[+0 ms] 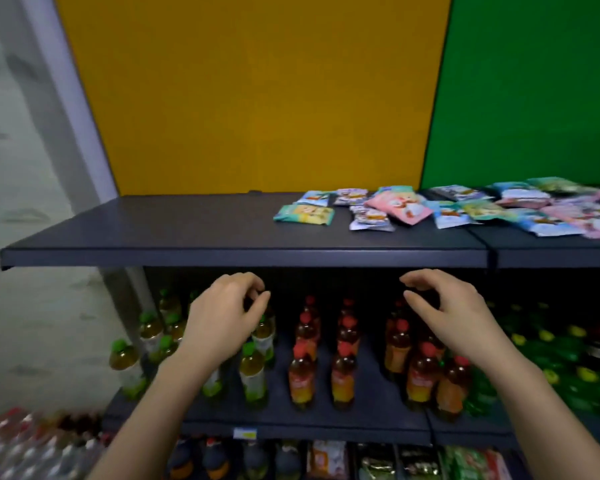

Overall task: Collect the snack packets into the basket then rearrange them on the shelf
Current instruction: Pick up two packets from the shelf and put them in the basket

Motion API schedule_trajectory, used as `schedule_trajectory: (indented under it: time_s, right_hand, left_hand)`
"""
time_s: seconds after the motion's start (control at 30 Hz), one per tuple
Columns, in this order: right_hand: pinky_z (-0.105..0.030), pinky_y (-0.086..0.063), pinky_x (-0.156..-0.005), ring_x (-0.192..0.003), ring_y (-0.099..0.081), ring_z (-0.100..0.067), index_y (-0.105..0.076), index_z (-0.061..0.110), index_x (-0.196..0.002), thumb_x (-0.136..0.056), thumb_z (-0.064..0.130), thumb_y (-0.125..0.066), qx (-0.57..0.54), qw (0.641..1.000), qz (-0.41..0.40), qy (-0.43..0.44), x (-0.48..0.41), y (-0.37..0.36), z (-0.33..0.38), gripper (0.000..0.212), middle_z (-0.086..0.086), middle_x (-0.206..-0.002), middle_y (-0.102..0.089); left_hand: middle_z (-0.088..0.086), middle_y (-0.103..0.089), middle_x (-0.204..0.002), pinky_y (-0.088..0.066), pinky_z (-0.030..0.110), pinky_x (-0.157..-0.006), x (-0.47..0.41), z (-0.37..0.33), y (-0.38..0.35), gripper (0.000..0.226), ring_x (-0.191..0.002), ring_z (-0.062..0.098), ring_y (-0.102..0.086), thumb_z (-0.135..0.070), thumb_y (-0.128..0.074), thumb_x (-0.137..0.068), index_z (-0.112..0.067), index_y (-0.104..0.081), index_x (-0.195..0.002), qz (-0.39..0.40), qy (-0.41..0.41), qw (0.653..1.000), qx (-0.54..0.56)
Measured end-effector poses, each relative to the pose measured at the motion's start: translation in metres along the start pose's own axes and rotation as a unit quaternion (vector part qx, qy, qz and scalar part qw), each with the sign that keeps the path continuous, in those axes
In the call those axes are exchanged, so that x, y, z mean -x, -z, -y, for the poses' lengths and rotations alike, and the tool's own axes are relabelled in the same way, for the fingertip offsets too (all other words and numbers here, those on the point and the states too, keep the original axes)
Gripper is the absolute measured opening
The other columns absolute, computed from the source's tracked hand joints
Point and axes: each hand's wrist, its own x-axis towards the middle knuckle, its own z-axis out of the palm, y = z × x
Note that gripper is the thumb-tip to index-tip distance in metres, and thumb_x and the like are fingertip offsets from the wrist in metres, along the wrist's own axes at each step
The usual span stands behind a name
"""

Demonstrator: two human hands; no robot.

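Observation:
Several snack packets lie scattered flat on the right half of a dark top shelf point(187, 230). Among them are a green-yellow packet point(305, 214), a pink packet point(400, 207) and a pile of blue and pink ones point(548, 211) at the far right. My left hand point(222, 317) and my right hand point(447, 310) hover below the shelf's front edge, fingers curled and apart, holding nothing. No basket is in view.
The shelf below holds rows of bottles: green-capped ones point(253, 372) at left, red-capped ones point(342, 372) in the middle, green bottles point(568, 358) at right. The lowest shelf point(326, 459) holds more packaged goods. Yellow point(257, 91) and green point(534, 91) back panels stand behind.

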Motion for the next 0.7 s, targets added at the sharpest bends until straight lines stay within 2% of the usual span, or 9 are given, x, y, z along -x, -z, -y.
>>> schedule_trajectory:
  time_s: [0.1,0.23,0.33,0.43,0.57,0.63,0.7]
  right_hand:
    - [-0.024,-0.044,-0.087,-0.100,-0.060,-0.010,-0.064,0.021,-0.107,-0.087,0.021,-0.060,-0.001,1.000,-0.010,-0.007,-0.017,0.015,-0.028,0.020,0.010,-0.102,-0.063]
    - [-0.027,-0.046,-0.091,-0.101,-0.061,-0.010,-0.064,0.019,-0.109,-0.088,0.021,-0.059,0.003,1.000,0.000,0.002,-0.058,0.030,-0.055,0.022,0.006,-0.107,-0.065]
    - [-0.031,-0.046,-0.093,-0.104,-0.060,-0.015,-0.063,0.017,-0.113,-0.088,0.022,-0.058,0.009,1.000,0.007,0.015,-0.097,0.033,-0.070,0.025,0.001,-0.112,-0.066]
    - [-0.036,-0.044,-0.098,-0.111,-0.057,-0.021,-0.060,0.012,-0.120,-0.090,0.022,-0.055,0.010,1.000,0.013,0.023,-0.138,0.029,-0.077,0.032,-0.006,-0.120,-0.063]
    - [-0.034,-0.038,-0.097,-0.121,-0.049,-0.025,-0.051,0.009,-0.130,-0.093,0.030,-0.051,0.039,0.999,0.020,0.013,-0.186,0.021,-0.082,0.043,-0.010,-0.133,-0.053]
    - [-0.034,-0.037,-0.096,-0.122,-0.046,-0.028,-0.048,0.006,-0.130,-0.093,0.036,-0.050,0.063,0.997,0.031,-0.003,-0.206,0.013,-0.085,0.048,-0.014,-0.134,-0.050]
    - [-0.035,-0.039,-0.093,-0.120,-0.047,-0.030,-0.048,0.005,-0.127,-0.091,0.044,-0.050,0.083,0.995,0.046,-0.026,-0.220,0.004,-0.090,0.054,-0.016,-0.132,-0.051]
  left_hand:
    - [-0.011,-0.063,-0.094,-0.044,0.026,-0.074,-0.030,-0.031,-0.028,0.021,-0.095,0.011,-0.055,-0.037,-0.052,-0.090,-0.023,-0.061,-0.102,-0.005,-0.008,1.000,0.021]
    - [-0.012,-0.060,-0.091,-0.044,0.029,-0.073,-0.074,-0.063,-0.056,0.019,-0.093,0.011,-0.055,-0.038,-0.051,-0.090,-0.024,-0.061,-0.097,0.004,0.006,0.999,0.044]
    - [-0.009,-0.058,-0.087,-0.039,0.027,-0.070,-0.110,-0.082,-0.075,0.019,-0.089,0.014,-0.055,-0.035,-0.053,-0.089,-0.020,-0.063,-0.096,0.007,0.038,0.997,0.070]
    - [-0.004,-0.061,-0.088,-0.044,0.032,-0.075,-0.148,-0.095,-0.097,0.022,-0.092,0.020,-0.058,-0.034,-0.055,-0.088,-0.015,-0.062,-0.097,0.013,0.081,0.992,0.095]
    - [0.013,-0.062,-0.104,-0.043,0.037,-0.080,-0.192,-0.109,-0.127,0.043,-0.100,0.030,-0.055,-0.046,-0.052,-0.088,-0.005,-0.056,-0.100,0.063,0.130,0.986,0.083]
    - [0.019,-0.057,-0.116,-0.041,0.038,-0.084,-0.206,-0.115,-0.140,0.061,-0.110,0.034,-0.050,-0.056,-0.051,-0.085,0.000,-0.052,-0.110,0.108,0.154,0.980,0.062]
    - [0.020,-0.051,-0.129,-0.039,0.039,-0.094,-0.217,-0.119,-0.150,0.079,-0.122,0.034,-0.044,-0.065,-0.052,-0.079,0.001,-0.047,-0.123,0.139,0.166,0.976,0.018]
